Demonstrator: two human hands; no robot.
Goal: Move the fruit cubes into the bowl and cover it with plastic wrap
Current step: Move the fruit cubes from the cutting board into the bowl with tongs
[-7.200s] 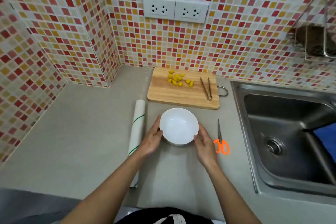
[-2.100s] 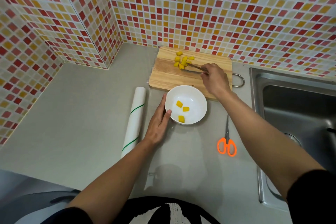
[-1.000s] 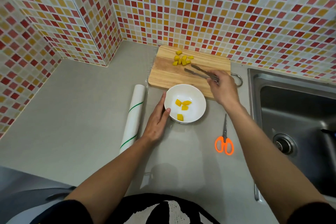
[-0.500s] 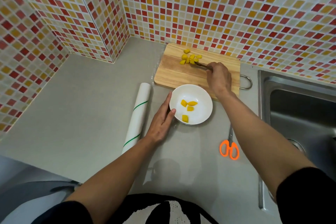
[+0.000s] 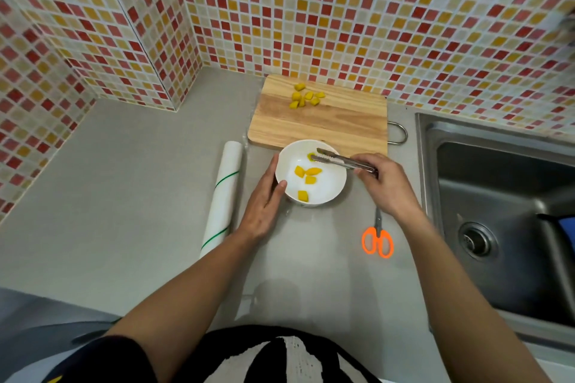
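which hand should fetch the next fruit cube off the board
Right, probably. The right hand holds the tongs over the bowl, near the cubes on the cutting board; the left hand steadies the bowl.

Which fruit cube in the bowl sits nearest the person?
The lone fruit cube by the bowl's near rim; three others cluster mid-bowl and one is pinched in the tongs at the far rim.

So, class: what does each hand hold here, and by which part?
Right hand holds the tongs by their rear end; a cube sits at the tips. Left hand steadies the bowl by its side.
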